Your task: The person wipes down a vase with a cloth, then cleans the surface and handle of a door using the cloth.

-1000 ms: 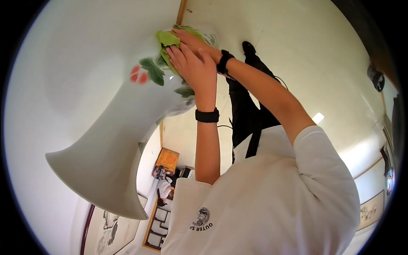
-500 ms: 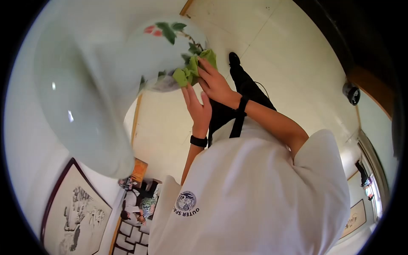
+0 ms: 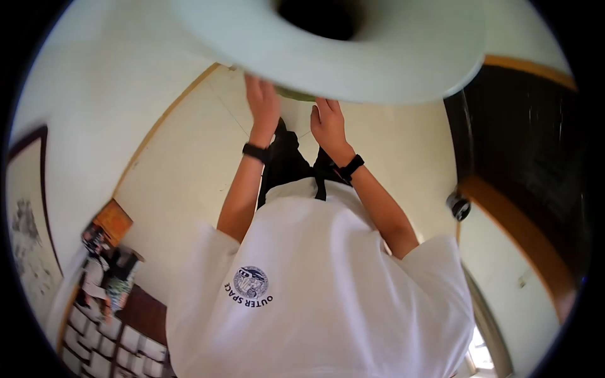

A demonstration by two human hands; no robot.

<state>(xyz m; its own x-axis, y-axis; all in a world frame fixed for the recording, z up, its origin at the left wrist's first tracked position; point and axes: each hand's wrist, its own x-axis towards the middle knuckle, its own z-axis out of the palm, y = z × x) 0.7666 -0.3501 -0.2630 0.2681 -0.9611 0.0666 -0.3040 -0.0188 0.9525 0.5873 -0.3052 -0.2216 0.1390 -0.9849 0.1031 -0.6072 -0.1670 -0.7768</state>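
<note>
Head view, surveyed left to right: a dark-framed picture (image 3: 28,233) hangs on the wall, and another person (image 3: 94,283) sits beside an orange box (image 3: 113,222), near a dark lattice with white panels (image 3: 113,340). The left hand (image 3: 261,107), wearing a black wristband (image 3: 255,152), reaches up to the near edge of a large pale vase (image 3: 403,69), its fingers extended and near one another; the tips pass out of sight at the rim. A green cloth (image 3: 296,94) shows as a thin strip just under that rim, between the hands. The vase occupies the top of the view, mouth towards the camera; its support is not visible. The right hand (image 3: 331,129), also banded, is raised close to the cloth's right end, fingers extended, tips likewise concealed. Whether either hand grips or merely presses the cloth cannot be told. As to progress, hands and cloth are in position at the vase; what portion the cloth has covered, and what portion remains, cannot be certified, the body being hidden behind the rim. Farther right are a round black object (image 3: 459,206) and a dark panel (image 3: 523,138).
</note>
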